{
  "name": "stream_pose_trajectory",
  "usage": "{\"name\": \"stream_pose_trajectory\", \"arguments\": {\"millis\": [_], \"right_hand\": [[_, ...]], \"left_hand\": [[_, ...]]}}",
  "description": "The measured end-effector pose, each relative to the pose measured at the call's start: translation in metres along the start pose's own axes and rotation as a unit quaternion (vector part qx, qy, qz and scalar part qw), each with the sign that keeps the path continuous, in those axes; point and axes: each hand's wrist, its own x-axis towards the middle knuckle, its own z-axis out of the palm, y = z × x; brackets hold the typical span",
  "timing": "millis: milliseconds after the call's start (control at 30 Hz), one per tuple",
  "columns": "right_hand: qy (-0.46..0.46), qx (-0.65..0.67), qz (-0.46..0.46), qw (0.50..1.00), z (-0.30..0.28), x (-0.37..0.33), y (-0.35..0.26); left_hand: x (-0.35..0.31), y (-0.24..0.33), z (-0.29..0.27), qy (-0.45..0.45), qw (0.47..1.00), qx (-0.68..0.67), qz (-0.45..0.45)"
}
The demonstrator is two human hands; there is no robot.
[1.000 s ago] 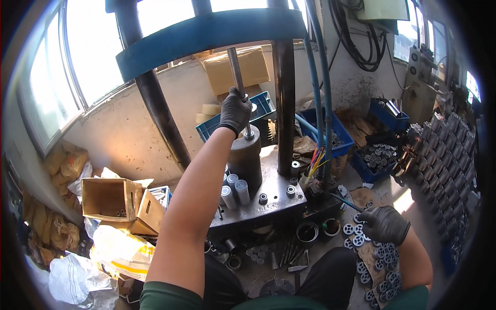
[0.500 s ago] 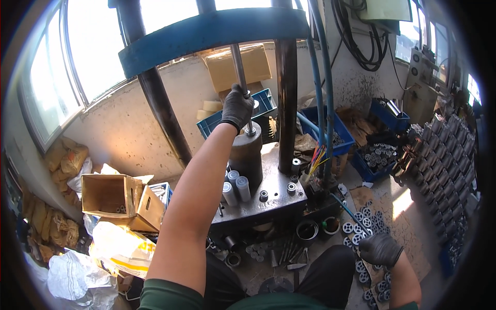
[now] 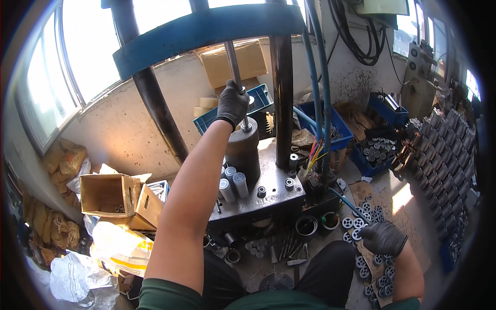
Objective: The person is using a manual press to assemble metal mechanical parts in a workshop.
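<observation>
My left hand (image 3: 232,104), in a dark glove, is closed around an upright metal rod (image 3: 232,63) below the blue crossbeam (image 3: 206,35) of a press. The rod's lower end meets the top of a thick dark cylinder (image 3: 243,152) on the steel press table (image 3: 276,195). Low on the right, my gloved right hand (image 3: 384,238) is closed on the end of a thin blue lever (image 3: 349,204). Several grey tubes (image 3: 239,185) stand in front of the cylinder. Small metal bushings (image 3: 262,191) stand on the table's right part.
Spoked metal wheels (image 3: 381,281) lie on cardboard around my right hand. Stacked dark metal parts (image 3: 439,165) rise at far right. Blue bins (image 3: 374,168) of parts stand behind. Wooden boxes (image 3: 106,195) and bags (image 3: 121,245) are at left. Dark press columns (image 3: 282,103) flank the rod.
The view has shifted slightly. My right hand and the lever end sit a little higher. My left hand keeps its grip on the rod.
</observation>
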Motion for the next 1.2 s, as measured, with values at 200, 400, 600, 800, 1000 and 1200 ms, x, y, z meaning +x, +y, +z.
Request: {"name": "stream_pose_trajectory", "arguments": {"millis": [200, 400, 600, 800, 1000, 1200], "right_hand": [[0.208, 0.005, -0.002, 0.978, -0.025, 0.037, 0.001], [0.516, -0.022, -0.074, 0.853, -0.098, 0.141, 0.011], [0.512, -0.025, -0.032, 0.858, -0.103, 0.15, 0.023], [0.189, 0.054, 0.021, 0.98, -0.062, 0.073, 0.001], [-0.142, 0.019, 0.008, 0.99, 0.017, 0.008, 0.011], [-0.081, 0.082, 0.04, 0.993, -0.006, 0.013, -0.002]], "left_hand": [[-0.012, 0.023, -0.009, -0.008, 1.0, 0.002, -0.028], [-0.002, 0.004, -0.006, -0.001, 0.999, -0.021, -0.03], [-0.003, 0.008, 0.0, 0.004, 1.0, 0.019, -0.021], [-0.011, 0.006, -0.014, -0.021, 0.993, -0.079, -0.081], [-0.005, 0.008, -0.006, -0.016, 0.992, -0.083, -0.098], [-0.008, 0.013, -0.007, -0.012, 0.995, -0.042, -0.093]]}}
